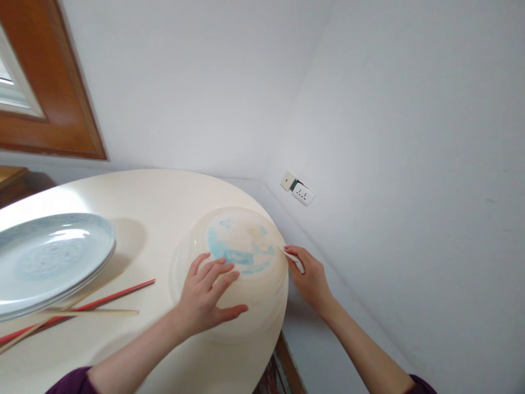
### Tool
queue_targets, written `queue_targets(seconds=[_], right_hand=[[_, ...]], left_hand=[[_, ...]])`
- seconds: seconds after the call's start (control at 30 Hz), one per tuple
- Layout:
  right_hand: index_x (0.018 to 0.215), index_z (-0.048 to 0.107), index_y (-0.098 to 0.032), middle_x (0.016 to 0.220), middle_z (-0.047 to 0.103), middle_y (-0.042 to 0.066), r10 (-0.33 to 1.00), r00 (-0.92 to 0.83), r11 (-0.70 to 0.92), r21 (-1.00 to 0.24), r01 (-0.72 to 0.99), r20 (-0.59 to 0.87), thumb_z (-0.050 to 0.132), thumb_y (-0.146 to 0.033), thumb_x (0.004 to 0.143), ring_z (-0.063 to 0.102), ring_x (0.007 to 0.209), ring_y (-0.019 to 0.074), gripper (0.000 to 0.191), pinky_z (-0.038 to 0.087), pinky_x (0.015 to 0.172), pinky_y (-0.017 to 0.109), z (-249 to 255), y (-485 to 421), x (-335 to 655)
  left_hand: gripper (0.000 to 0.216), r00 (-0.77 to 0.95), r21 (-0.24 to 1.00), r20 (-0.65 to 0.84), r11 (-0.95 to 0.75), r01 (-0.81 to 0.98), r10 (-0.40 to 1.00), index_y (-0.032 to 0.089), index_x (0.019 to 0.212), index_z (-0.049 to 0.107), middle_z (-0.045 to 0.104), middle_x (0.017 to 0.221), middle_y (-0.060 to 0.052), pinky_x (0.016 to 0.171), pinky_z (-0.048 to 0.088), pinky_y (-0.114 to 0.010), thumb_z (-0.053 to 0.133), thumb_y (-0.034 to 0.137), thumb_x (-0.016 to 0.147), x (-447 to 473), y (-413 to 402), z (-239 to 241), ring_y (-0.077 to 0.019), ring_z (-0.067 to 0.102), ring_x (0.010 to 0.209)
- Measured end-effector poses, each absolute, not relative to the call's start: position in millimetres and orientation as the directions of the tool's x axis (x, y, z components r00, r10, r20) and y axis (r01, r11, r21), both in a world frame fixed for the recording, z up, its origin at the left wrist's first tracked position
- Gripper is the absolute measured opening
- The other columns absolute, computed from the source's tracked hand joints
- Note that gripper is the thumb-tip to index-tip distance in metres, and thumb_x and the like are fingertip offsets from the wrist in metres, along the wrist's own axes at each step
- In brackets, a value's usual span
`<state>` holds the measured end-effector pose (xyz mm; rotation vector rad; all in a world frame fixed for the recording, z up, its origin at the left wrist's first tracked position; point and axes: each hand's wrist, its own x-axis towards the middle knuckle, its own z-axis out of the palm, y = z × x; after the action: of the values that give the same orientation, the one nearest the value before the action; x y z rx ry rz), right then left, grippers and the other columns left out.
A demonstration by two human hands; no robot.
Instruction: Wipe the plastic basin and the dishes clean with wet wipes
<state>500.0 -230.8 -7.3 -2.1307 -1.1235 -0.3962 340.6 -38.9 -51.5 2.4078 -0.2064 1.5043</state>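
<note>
A translucent, dome-shaped plastic bowl point(241, 293) sits upside down near the right rim of the round table. Worn blue print marks its raised base. My left hand point(209, 293) is spread over its near left side, fingertips on or just above the plastic; actual contact is hard to tell. At the bowl's right side, beyond the table rim, my right hand point(309, 276) pinches a small, thin white piece point(296, 262). One end of that piece points at the bowl's edge; its kind is unclear.
Stacked oval plates point(57, 257) with a pale floral pattern are on the left of the cream table point(164, 191). Red chopsticks point(102, 299) and pale wooden chopsticks point(102, 312) lie crossed beside them. White walls form a corner behind, with a power socket point(303, 193).
</note>
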Motion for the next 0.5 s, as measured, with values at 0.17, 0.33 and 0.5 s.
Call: queue_targets(seconds=[0.17,0.33,0.5], right_hand=[[0.108,0.060,-0.022,0.116,0.062,0.010,0.684,0.506,-0.315,-0.414,0.854,0.525,0.047,-0.014,0.079,0.056,0.109,0.0231,0.032,0.044,0.094,0.043,-17.4,-239.1,466.7],[0.097,0.064,-0.023,0.099,0.068,0.007,0.672,0.660,-0.260,-0.727,0.636,0.337,0.053,-0.025,0.080,0.063,0.091,0.0217,0.021,0.050,0.080,0.035,5.7,-228.8,427.6],[0.081,0.053,-0.023,0.061,0.055,-0.005,0.635,0.772,-0.040,-0.999,0.013,-0.015,0.069,-0.039,0.068,0.050,0.053,0.0107,0.026,0.038,0.047,0.021,20.1,-211.7,406.1]], left_hand=[[0.041,0.451,0.176,0.892,-0.948,-0.267,0.039,0.021,0.097,0.057,0.068,0.088,-0.007,0.092,0.036,-0.046,0.067,0.044,0.065,340.4,-39.4,-51.0,-0.0236,0.061,0.087],[0.043,0.476,0.176,0.879,-0.949,-0.263,0.031,0.019,0.098,0.056,0.068,0.090,-0.008,0.092,0.035,-0.047,0.069,0.043,0.065,340.3,-38.1,-52.5,-0.0246,0.061,0.089],[0.046,0.634,0.270,0.773,-0.903,-0.335,-0.004,0.020,0.106,0.053,0.064,0.105,-0.010,0.098,0.033,-0.050,0.067,0.035,0.066,334.5,-34.5,-42.8,-0.0255,0.057,0.102]])
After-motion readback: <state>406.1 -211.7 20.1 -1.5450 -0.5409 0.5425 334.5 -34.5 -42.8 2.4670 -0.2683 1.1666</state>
